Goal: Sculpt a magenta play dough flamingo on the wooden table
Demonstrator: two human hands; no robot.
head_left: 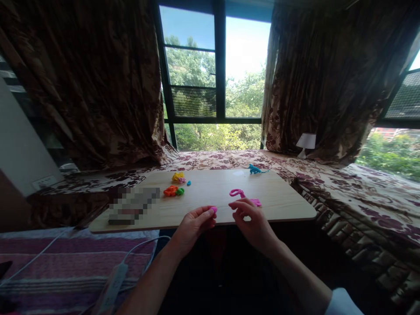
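Observation:
My left hand [197, 222] is closed, with a small lump of pink modelling clay [214, 209] pinched between thumb and fingertips near the table's front edge. To its right, my right hand [247, 217] has its fingers curved and slightly apart, and nothing shows in them. Just behind that hand a pink clay figure [236, 192] with a looped end lies on the table, partly hidden by my fingers. A blue clay animal figure [255, 169] with a long thin tail is at the far right edge.
Orange clay [170, 190], green clay [180, 191], yellow clay [178, 176] and a small blue bit [188, 183] are at left on the wooden table [203, 197]. A blurred-out object [134, 205] lies beside them. A power strip [113, 282] and white lamp [306, 142] stand outside the table.

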